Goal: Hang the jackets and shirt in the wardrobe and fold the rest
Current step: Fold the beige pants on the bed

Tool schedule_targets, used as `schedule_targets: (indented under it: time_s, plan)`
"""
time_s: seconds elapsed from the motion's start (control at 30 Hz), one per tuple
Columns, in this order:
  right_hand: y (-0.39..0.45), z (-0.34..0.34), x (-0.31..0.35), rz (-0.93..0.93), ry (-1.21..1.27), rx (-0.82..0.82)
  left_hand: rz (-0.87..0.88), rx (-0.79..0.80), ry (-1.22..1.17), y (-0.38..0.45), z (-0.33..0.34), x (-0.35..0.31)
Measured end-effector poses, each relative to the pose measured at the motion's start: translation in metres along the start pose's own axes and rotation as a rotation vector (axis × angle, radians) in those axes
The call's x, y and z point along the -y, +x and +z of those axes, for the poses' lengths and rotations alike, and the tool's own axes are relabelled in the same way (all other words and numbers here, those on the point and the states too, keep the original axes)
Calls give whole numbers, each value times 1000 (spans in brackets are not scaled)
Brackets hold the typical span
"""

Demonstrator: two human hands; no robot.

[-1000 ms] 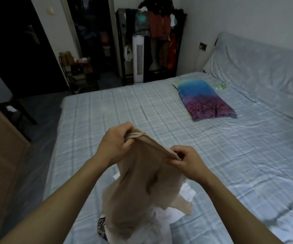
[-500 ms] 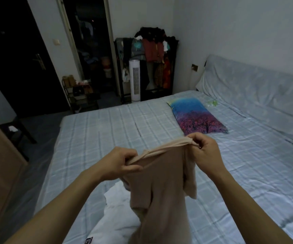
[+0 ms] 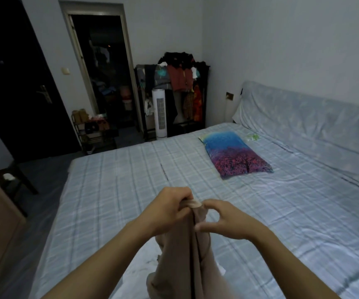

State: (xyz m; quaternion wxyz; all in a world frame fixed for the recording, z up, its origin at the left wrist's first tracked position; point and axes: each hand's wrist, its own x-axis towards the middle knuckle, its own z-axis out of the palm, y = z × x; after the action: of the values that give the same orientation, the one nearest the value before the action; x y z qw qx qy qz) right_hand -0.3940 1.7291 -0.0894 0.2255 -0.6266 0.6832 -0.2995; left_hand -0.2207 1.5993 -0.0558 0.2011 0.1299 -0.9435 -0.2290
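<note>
Beige garment (image 3: 180, 255) hangs w/ long axis vertical, straight down from both hands above the bed (image 3: 113, 180): left hand (image 3: 170, 207) clenches its bunched top edge, right hand (image 3: 223, 221) beside it pinches same edge w/ thumb & forefinger, other fingers loose.

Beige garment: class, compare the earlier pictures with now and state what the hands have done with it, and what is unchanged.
The hands came together: the left hand and right hand, earlier apart and stretching the top edge, now meet, folding the beige garment lengthwise. Both hold it throughout. The pillow and white cloth stayed on the bed.
</note>
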Motion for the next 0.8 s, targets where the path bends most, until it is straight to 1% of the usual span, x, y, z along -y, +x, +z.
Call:
schedule_targets:
  time_s: [0.2, 0.37, 0.47, 0.53, 0.67, 0.8]
  plan:
    - [15, 18, 13, -34, 436, -10, 5, 1, -9, -8, 0, -2]
    - [18, 14, 12, -54, 524, 114, 1, -11, 3, -19, -6, 1]
    - [19, 14, 11, -61, 534, 121, 10, -33, 12, -22, -9, 5]
    - [21, 14, 11, -73, 480, 42, 3, -37, 15, -26, -9, 7]
    - [25, 10, 16, -120, 434, -229, -51, -41, -39, -32, -10, 16]
    - [25, 4, 28, -185, 393, -431, -100, -27, -117, -37, -9, 26]
